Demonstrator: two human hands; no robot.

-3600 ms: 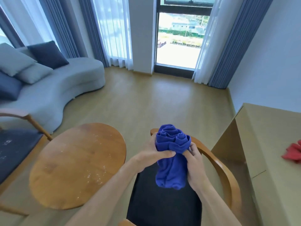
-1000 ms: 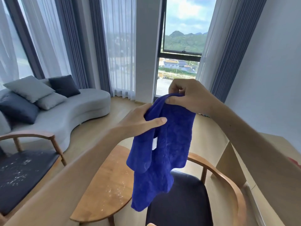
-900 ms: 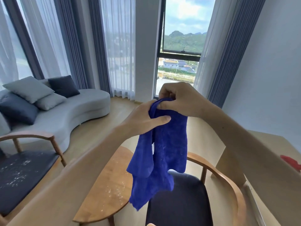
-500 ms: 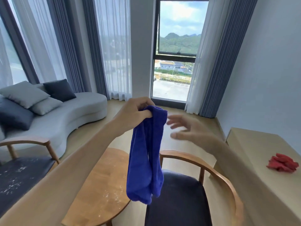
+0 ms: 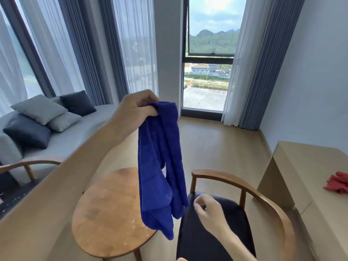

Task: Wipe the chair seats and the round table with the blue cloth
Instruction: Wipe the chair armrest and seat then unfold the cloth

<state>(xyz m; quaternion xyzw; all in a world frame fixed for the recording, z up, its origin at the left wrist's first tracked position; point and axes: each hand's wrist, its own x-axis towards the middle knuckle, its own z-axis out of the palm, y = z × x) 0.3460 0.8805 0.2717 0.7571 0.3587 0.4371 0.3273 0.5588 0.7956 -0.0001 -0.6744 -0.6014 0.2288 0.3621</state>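
My left hand (image 5: 134, 108) is raised at chest height and grips the top edge of the blue cloth (image 5: 160, 166), which hangs down in long folds. Lower right, my right hand (image 5: 208, 210) hovers by the cloth's bottom corner with fingers loosely curled, holding nothing. Below the cloth stands the round wooden table (image 5: 105, 213) with white specks on its top. To its right is a wooden armchair with a dark seat (image 5: 235, 223). A second chair (image 5: 28, 163) shows at the left edge, its speckled dark seat mostly hidden by my left arm.
A grey sofa (image 5: 75, 140) with several cushions runs along the left windows. A light wooden desk (image 5: 310, 178) stands at the right wall with a red cloth (image 5: 338, 182) on it. Curtains frame a tall window ahead, with wooden floor between.
My right hand has let go of the cloth's top and dropped down beside its lower end. The left hand alone now holds the cloth, which hangs longer and narrower.
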